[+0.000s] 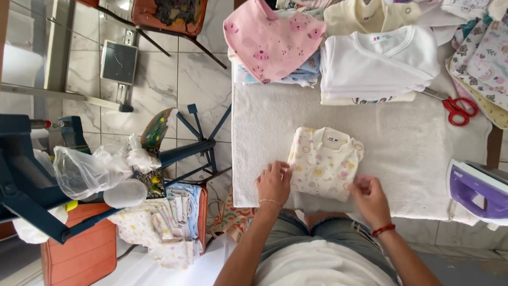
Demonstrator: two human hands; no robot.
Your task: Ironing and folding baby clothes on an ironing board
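Centrally, a folded baby garment (325, 161), cream with small coloured prints, lay on the white towel (413, 148) that covered the tabletop, near the towel's front edge. Its collar faced away from the person. The left hand (274, 182) rested on the garment's lower left corner, fingers curled down onto the fabric. The right hand (369, 197) pinched the lower right corner between thumb and fingers. Both hands were thus closed on the garment, set apart at its two near corners.

Beyond the garment, at the far side of the towel, a stack of folded white tops (378, 66) stood, with a cream top (365, 16) behind it. To the left of that stack lay a pink bib (270, 39) on a pile of pale blue cloths (304, 74). Red-handled scissors (457, 108) lay just right of the white stack. Printed fabrics (484, 58) were heaped at the far right corner. A purple and white iron (476, 188) sat at the right edge of the towel, well apart from the right hand.

Left of the tabletop, over the tiled floor (201, 79), a blue frame (32, 180) carried a clear plastic bag (87, 169). Below it, more printed cloths (164, 222) lay on an orange case (79, 254).
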